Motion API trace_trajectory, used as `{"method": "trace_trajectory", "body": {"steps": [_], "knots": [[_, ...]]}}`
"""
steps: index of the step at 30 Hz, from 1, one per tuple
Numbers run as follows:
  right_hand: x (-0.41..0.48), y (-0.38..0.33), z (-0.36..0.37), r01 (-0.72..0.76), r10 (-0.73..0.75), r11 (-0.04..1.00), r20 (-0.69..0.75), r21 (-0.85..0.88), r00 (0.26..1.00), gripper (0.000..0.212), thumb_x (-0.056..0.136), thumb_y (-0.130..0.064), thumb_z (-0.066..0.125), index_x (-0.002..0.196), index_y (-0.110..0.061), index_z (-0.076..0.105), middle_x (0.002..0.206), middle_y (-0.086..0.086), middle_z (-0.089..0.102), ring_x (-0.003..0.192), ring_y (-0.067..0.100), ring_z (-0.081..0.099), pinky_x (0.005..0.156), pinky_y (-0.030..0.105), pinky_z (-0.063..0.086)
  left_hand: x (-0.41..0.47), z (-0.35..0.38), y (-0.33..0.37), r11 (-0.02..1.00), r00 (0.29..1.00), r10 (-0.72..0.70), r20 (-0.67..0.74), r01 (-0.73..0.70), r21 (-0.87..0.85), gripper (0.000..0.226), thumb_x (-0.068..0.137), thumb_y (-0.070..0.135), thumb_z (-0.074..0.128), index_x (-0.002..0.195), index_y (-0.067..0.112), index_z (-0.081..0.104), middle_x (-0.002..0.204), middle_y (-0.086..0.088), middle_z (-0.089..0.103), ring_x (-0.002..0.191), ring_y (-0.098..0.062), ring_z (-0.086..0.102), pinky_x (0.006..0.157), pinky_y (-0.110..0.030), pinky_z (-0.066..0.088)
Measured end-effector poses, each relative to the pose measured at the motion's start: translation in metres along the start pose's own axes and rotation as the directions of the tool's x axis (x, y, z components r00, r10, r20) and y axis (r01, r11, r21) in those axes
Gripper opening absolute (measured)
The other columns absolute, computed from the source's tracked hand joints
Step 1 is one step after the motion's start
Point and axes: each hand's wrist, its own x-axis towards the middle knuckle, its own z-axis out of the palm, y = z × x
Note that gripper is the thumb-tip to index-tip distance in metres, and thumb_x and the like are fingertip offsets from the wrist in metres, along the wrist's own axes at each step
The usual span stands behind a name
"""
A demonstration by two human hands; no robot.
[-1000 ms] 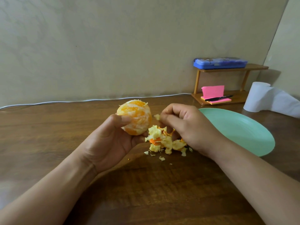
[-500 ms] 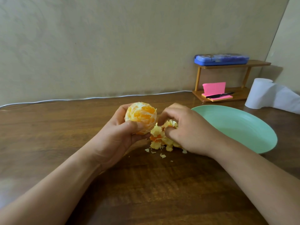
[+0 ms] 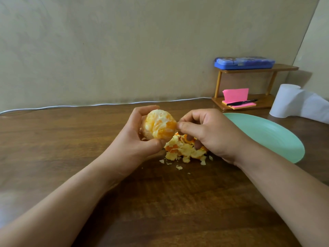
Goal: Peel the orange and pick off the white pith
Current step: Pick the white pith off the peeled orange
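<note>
We are looking forward and down from one head-worn camera, close over the wooden table (image 3: 53, 148), facing the wall (image 3: 106, 50).

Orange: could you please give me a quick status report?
Left hand grips peeled orange. Right hand pinches pith at its side. Peel scraps piled on table below, not blocking.

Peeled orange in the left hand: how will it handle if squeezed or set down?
Likely soft and bruisable: the orange is bare, segments exposed. Probably slick where flesh shows through the pith the right hand pinches. Round, so once out of the left hand it may roll on the table.
</note>
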Motion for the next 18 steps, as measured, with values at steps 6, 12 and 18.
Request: {"method": "trace_trajectory", "body": {"steps": [6, 12, 18], "knots": [[-0.0002, 0.0014, 0.0020, -0.030, 0.029, 0.999, -0.015, -0.017, 0.999, 0.008, 0.098, -0.028, 0.074, 0.093, -0.024, 0.079, 0.086, -0.007, 0.076, 0.070, 0.000, 0.067, 0.056, 0.016, 0.051, -0.0039, 0.0052, 0.0054, 0.939, 0.993, 0.114, -0.035, -0.096, 0.330, 0.078, 0.085, 0.014, 0.085, 0.143, 0.049, 0.047, 0.134, 0.006, 0.058, 0.113, -0.014, 0.068, 0.084, -0.024, 0.059], [-0.0002, 0.0027, 0.0084, -0.024, 0.026, 0.999, -0.070, 0.031, 0.997, 0.013, 0.094, -0.018, 0.071, 0.084, -0.020, 0.078, 0.076, -0.002, 0.071, 0.064, 0.002, 0.061, 0.054, 0.019, 0.050, -0.0036, 0.0069, 0.0037, 0.948, 0.991, 0.133, -0.022, -0.121, 0.295, 0.075, 0.085, 0.018, 0.086, 0.143, 0.048, 0.049, 0.134, 0.007, 0.060, 0.115, -0.016, 0.068, 0.089, -0.031, 0.062], [0.0013, 0.0018, 0.0084, -0.047, 0.057, 0.977, -0.046, 0.207, 0.997, 0.011, 0.096, -0.017, 0.070, 0.087, -0.015, 0.077, 0.083, 0.003, 0.072, 0.073, 0.007, 0.061, 0.058, 0.023, 0.052, 0.0023, 0.0042, 0.0012, 0.993, 0.999, -0.045, -0.007, 0.044, -0.111, 0.080, 0.072, 0.026, 0.093, 0.142, 0.033, 0.056, 0.132, -0.001, 0.069, 0.122, -0.027, 0.070, 0.101, -0.045, 0.060]]}}
